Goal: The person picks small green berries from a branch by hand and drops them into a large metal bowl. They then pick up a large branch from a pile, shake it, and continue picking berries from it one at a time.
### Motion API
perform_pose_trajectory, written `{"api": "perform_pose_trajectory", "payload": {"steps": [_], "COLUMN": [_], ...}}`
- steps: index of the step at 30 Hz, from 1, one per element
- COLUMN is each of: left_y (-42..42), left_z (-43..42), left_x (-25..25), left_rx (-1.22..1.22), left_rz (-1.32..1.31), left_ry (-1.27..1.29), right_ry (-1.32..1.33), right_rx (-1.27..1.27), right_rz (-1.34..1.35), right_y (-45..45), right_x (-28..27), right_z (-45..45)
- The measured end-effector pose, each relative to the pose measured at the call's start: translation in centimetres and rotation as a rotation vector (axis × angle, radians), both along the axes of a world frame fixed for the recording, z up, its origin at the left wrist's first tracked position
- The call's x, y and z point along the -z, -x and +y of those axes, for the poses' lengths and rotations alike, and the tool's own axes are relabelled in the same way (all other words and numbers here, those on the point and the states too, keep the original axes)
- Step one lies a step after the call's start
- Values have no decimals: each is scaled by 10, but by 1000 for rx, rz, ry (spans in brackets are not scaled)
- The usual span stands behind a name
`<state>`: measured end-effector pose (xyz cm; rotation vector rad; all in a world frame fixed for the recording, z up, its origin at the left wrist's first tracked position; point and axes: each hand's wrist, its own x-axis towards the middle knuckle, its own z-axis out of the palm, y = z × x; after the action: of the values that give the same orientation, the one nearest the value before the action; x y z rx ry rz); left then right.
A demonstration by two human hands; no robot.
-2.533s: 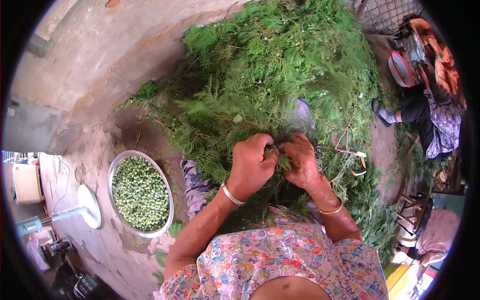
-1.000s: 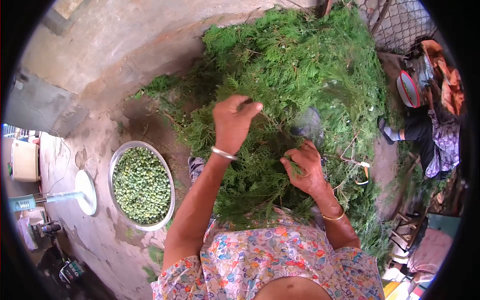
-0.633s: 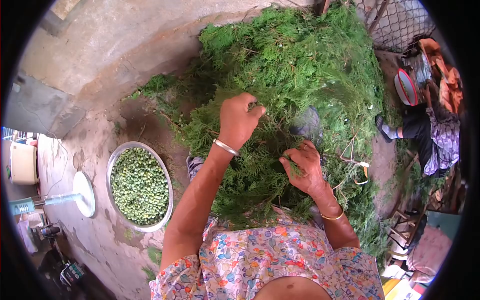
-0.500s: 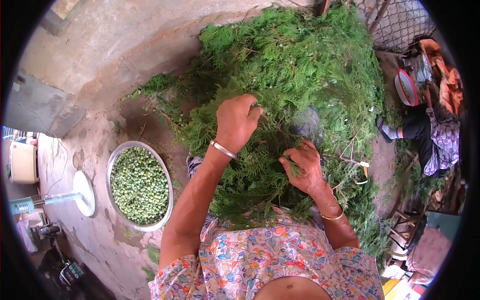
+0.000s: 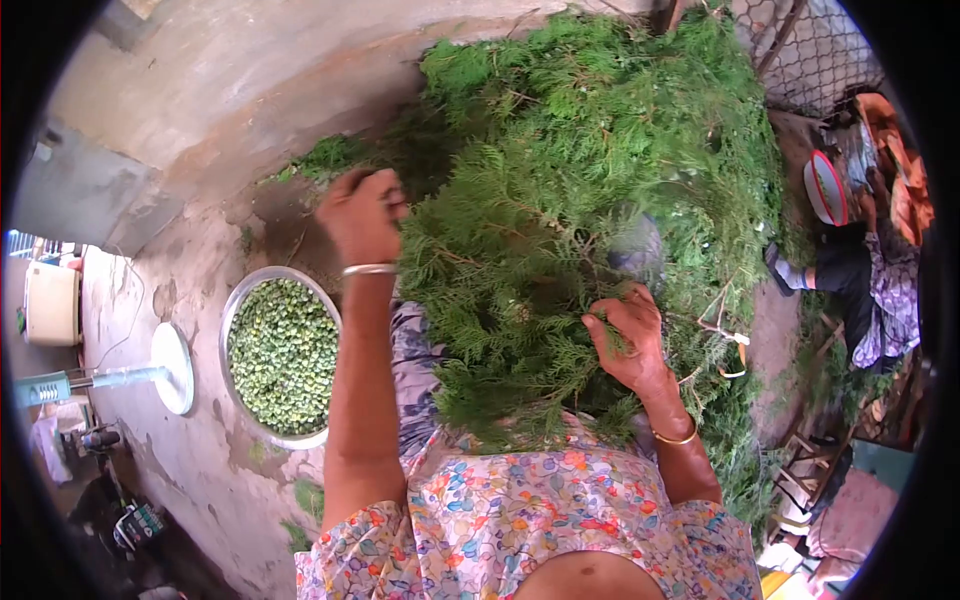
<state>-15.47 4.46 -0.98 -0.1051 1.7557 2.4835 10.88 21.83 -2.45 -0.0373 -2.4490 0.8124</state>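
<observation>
Leafy green branches lie over my lap and join a large heap of similar greenery beyond. My left hand, blurred by motion and with its fingers curled closed, is in the air left of the branches, above and right of the basin; what it holds, if anything, cannot be made out. On the right side of the lap branches, my right hand pinches a green branch. A round metal basin full of small green pieces stands on the ground at the left.
Another person's leg reaches in from the right, near a red-rimmed bowl. At the left are a pedestal fan and a pale box. A wall rises behind, with wire mesh at the upper right.
My left hand has left the branches and swung left toward the basin side, fingers still curled. My right hand keeps its hold on the branch. The whole view has shifted slightly.
</observation>
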Motion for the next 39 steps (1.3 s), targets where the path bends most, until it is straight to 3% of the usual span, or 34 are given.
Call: {"api": "perform_pose_trajectory", "payload": {"steps": [2, 6, 8, 10, 11, 12, 14, 15, 17, 18, 21, 24, 25, 27, 28, 31, 33, 35, 39], "left_y": [21, 28, 31, 29, 30, 22, 9, 5, 0, -3, -9, -15, -8, -1, -8, -43, -67, -92, -113], "left_z": [-59, -191, -264, -316, -345, -355, -368, -380, -401, -406, -407, -348, -356, -307, -255, -133, -75, -26, 19], "left_x": [19, 62, 91, 115, 131, 133, 137, 144, 161, 167, 167, 123, 156, 137, 99, 56, 45, 36, 53], "left_rx": [-115, -325, -338, -270, -243, -245, -382, -381, -424, -419, -480, -359, -449, -257, -121, 115, 315, 352, 326], "left_rz": [93, 43, -69, 154, 42, 38, -79, -79, -299, -304, -257, -333, -64, 99, 102, 388, 743, 954, 943], "left_ry": [65, 577, 909, 1155, 1285, 1284, 1828, 1827, 1186, 1184, 1534, 1515, 1483, 1349, 1336, 818, 900, 890, 895], "right_ry": [-1, -23, -11, -20, -20, -22, -27, -35, -45, -45, -48, -59, -64, -56, -42, -14, -26, -38, -72], "right_rx": [38, 39, 26, 14, 9, 16, 24, 29, 35, 39, 45, 49, 52, 49, 53, 56, 38, 29, 33], "right_rz": [-41, -32, -39, -36, -37, -45, -52, -52, -58, -57, -62, -74, -79, -75, -71, -119, -113, -106, -130], "right_y": [1, 1, 1, 2, 3, 4, 5, 5, 4, 4, 3, 1, 2, 4, 5, 5, 6, 5, 4], "right_x": [-4, -4, -3, -3, -3, -4, -4, -3, -3, -4, -4, -4, -4, -5, -6, -8, -7, -6, -6], "right_z": [-1, -1, -1, 0, -1, -2, -2, -2, -2, -2, -4, -3, -3, -4, -4, -5, -5, -5, -4]}}
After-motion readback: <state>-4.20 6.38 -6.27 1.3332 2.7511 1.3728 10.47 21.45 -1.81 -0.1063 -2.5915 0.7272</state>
